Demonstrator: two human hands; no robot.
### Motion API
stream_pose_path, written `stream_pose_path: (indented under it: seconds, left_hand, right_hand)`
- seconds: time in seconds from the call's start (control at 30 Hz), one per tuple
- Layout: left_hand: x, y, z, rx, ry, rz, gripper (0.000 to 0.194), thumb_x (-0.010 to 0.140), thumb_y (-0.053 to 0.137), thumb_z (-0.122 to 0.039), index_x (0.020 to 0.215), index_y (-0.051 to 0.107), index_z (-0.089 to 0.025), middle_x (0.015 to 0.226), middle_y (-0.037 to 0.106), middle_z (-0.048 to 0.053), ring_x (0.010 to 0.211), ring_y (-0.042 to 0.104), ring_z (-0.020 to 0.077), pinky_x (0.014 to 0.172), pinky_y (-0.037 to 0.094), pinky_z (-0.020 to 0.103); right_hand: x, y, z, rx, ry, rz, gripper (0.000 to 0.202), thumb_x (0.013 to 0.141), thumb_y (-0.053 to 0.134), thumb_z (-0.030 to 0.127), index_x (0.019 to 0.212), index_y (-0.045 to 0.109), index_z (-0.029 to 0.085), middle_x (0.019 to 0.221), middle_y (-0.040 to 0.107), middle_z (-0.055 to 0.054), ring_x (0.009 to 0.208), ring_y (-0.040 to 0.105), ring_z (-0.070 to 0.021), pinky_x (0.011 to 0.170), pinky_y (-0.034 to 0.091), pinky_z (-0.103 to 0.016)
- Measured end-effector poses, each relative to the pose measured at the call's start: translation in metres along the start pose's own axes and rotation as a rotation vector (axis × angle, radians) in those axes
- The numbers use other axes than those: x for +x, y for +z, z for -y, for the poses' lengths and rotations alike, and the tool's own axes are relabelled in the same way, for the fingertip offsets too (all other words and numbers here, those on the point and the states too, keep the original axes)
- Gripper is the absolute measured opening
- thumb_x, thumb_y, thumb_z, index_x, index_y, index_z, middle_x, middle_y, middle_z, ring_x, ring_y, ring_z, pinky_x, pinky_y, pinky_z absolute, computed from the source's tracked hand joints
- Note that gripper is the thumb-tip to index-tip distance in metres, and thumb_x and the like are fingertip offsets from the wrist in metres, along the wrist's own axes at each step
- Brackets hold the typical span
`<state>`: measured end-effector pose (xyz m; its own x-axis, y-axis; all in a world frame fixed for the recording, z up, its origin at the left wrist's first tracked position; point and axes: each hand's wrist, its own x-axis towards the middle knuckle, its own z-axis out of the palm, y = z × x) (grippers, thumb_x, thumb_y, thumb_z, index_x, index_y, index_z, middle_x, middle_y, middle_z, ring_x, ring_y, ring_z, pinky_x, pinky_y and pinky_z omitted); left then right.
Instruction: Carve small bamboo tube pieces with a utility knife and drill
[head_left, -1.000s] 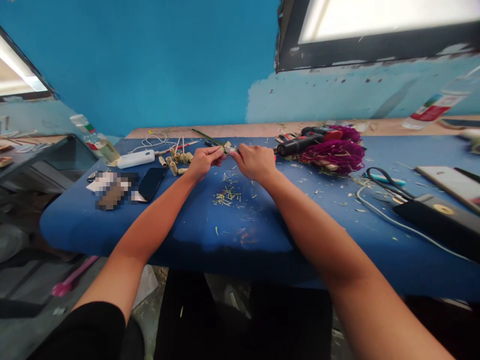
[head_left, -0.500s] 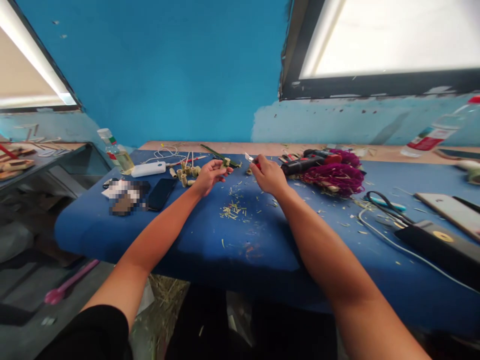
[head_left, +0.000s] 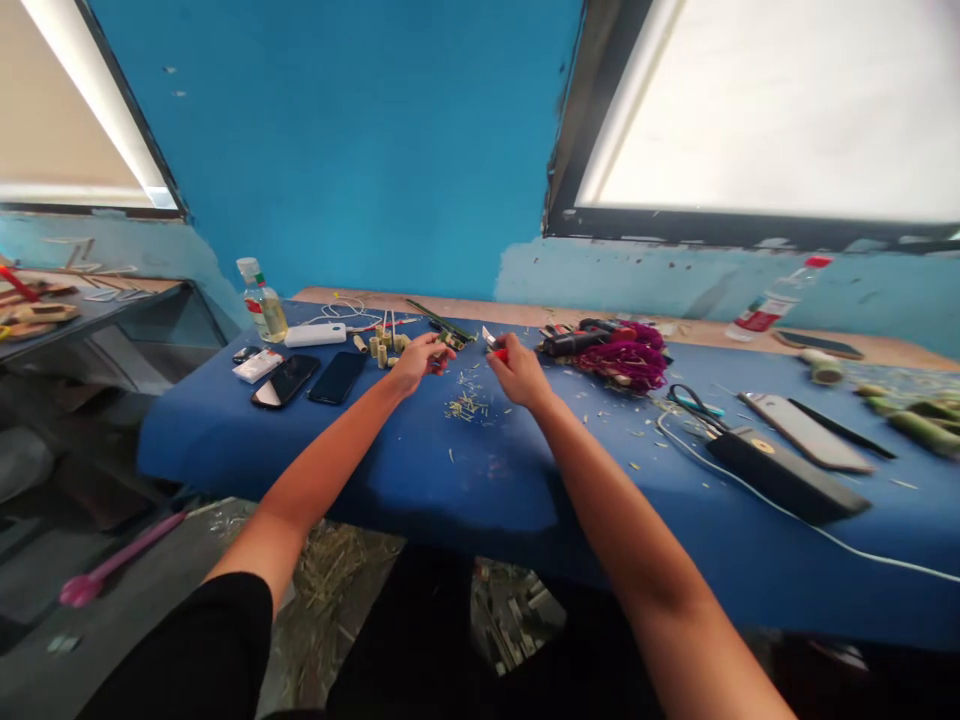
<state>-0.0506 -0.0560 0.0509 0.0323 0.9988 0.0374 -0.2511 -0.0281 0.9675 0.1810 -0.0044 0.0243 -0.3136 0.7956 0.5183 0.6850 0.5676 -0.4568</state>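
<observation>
My left hand point(head_left: 417, 364) is closed with its fingertips pinching a small, short piece of bamboo point(head_left: 449, 341), partly hidden by the fingers. My right hand point(head_left: 519, 372) grips a knife with a red handle point(head_left: 501, 355); its short pale blade point(head_left: 488, 337) points up and away from me. A small gap separates the blade from the bamboo piece. Several cut bamboo tubes point(head_left: 382, 354) stand and lie just left of my left hand. Below and between the hands, thin bamboo shavings point(head_left: 466, 406) are scattered on the blue tabletop point(head_left: 435, 470).
On the left are a bottle point(head_left: 265, 306), a white power bank point(head_left: 315, 334), and two dark phones point(head_left: 337, 378). Green bamboo strips point(head_left: 435, 316) lie behind the hands. To the right are a purple yarn bundle point(head_left: 628, 358), a black drill point(head_left: 576, 343), a black case point(head_left: 780, 476) and a white cable point(head_left: 832, 541).
The view has shifted, showing more of the table's right side. Both hands stay near each other, still holding the bamboo piece and the knife; the bamboo piece sits slightly lower in view.
</observation>
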Motion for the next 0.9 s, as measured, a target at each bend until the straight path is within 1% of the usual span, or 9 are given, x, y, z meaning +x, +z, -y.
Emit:
stream_pose_path:
  seconds: [0.07, 0.13, 0.23, 0.3, 0.37, 0.47, 0.6, 0.73, 0.9]
  left_hand:
    - [-0.027, -0.003, -0.004, -0.004, 0.02, -0.003, 0.008, 0.097, 0.062, -0.012, 0.096, 0.058, -0.018, 0.079, 0.073, 0.002, 0.06, 0.058, 0.0111, 0.057, 0.042, 0.023]
    - [-0.056, -0.006, -0.007, -0.021, 0.077, -0.003, 0.01, 0.098, 0.065, -0.014, 0.099, 0.056, -0.019, 0.078, 0.071, 0.001, 0.058, 0.057, 0.0105, 0.056, 0.04, 0.023]
    - [-0.094, -0.009, -0.01, -0.045, 0.159, 0.006, 0.012, 0.098, 0.066, -0.015, 0.098, 0.055, -0.019, 0.073, 0.061, -0.003, 0.053, 0.049, 0.0082, 0.053, 0.031, 0.023]
    - [-0.112, -0.011, -0.01, -0.052, 0.167, 0.027, 0.009, 0.098, 0.065, -0.015, 0.097, 0.057, -0.018, 0.07, 0.052, -0.005, 0.052, 0.042, 0.0066, 0.052, 0.024, 0.023]
    - [-0.126, -0.013, -0.009, -0.065, 0.158, 0.049, 0.008, 0.096, 0.066, -0.015, 0.102, 0.06, -0.017, 0.071, 0.048, -0.006, 0.053, 0.039, 0.0068, 0.054, 0.023, 0.023]
    - [-0.142, -0.016, -0.008, -0.07, 0.158, 0.064, 0.019, 0.091, 0.068, -0.015, 0.11, 0.064, -0.017, 0.073, 0.049, -0.005, 0.059, 0.041, 0.0094, 0.057, 0.029, 0.024]
    - [-0.168, -0.017, -0.002, 0.008, 0.197, 0.02, 0.033, 0.092, 0.078, -0.028, 0.121, 0.065, -0.018, 0.076, 0.049, -0.005, 0.064, 0.042, 0.011, 0.061, 0.032, 0.026]
    - [-0.201, -0.013, 0.014, 0.05, 0.207, 0.003, 0.051, 0.091, 0.086, -0.045, 0.129, 0.062, -0.019, 0.078, 0.049, -0.005, 0.065, 0.041, 0.0111, 0.062, 0.033, 0.027]
    - [-0.239, -0.008, 0.037, 0.106, 0.23, -0.035, 0.065, 0.094, 0.08, -0.06, 0.141, 0.059, -0.02, 0.087, 0.058, 0.0, 0.072, 0.05, 0.0144, 0.069, 0.043, 0.03]
  right_hand:
    - [-0.022, 0.007, 0.022, 0.045, -0.023, 0.007, 0.036, 0.098, 0.048, 0.044, 0.117, 0.065, 0.018, 0.11, 0.079, -0.02, 0.1, 0.072, -0.0312, 0.09, 0.053, -0.041]
    - [-0.045, 0.012, 0.046, 0.089, -0.046, 0.023, 0.039, 0.102, 0.045, 0.046, 0.118, 0.066, 0.018, 0.113, 0.079, -0.018, 0.101, 0.072, -0.029, 0.092, 0.053, -0.04]
    - [-0.076, 0.015, 0.082, 0.178, -0.085, 0.065, 0.044, 0.107, 0.044, 0.049, 0.128, 0.067, 0.018, 0.111, 0.079, -0.014, 0.097, 0.073, -0.0261, 0.089, 0.054, -0.036]
    - [-0.089, 0.013, 0.103, 0.208, -0.116, 0.071, 0.045, 0.108, 0.048, 0.048, 0.134, 0.068, 0.018, 0.114, 0.08, -0.014, 0.1, 0.074, -0.0266, 0.09, 0.054, -0.036]
    - [-0.098, 0.01, 0.119, 0.169, -0.144, 0.062, 0.046, 0.108, 0.05, 0.047, 0.139, 0.068, 0.019, 0.119, 0.081, -0.015, 0.107, 0.075, -0.0284, 0.093, 0.054, -0.037]
    - [-0.106, 0.005, 0.138, 0.033, -0.177, 0.068, 0.046, 0.112, 0.045, 0.047, 0.14, 0.069, 0.019, 0.125, 0.081, -0.015, 0.112, 0.075, -0.0286, 0.092, 0.052, -0.035]
    - [-0.122, -0.002, 0.158, -0.125, -0.181, 0.071, 0.045, 0.116, 0.036, 0.047, 0.121, 0.071, 0.019, 0.113, 0.081, -0.013, 0.099, 0.074, -0.0258, 0.078, 0.045, -0.032]
    - [-0.152, -0.005, 0.176, -0.211, -0.199, 0.055, 0.044, 0.117, 0.036, 0.048, 0.104, 0.067, 0.02, 0.098, 0.077, -0.01, 0.084, 0.07, -0.0221, 0.069, 0.035, -0.033]
    - [-0.189, 0.0, 0.189, -0.234, -0.2, 0.043, 0.044, 0.117, 0.036, 0.049, 0.098, 0.064, 0.021, 0.09, 0.074, -0.009, 0.074, 0.063, -0.019, 0.064, 0.026, -0.033]
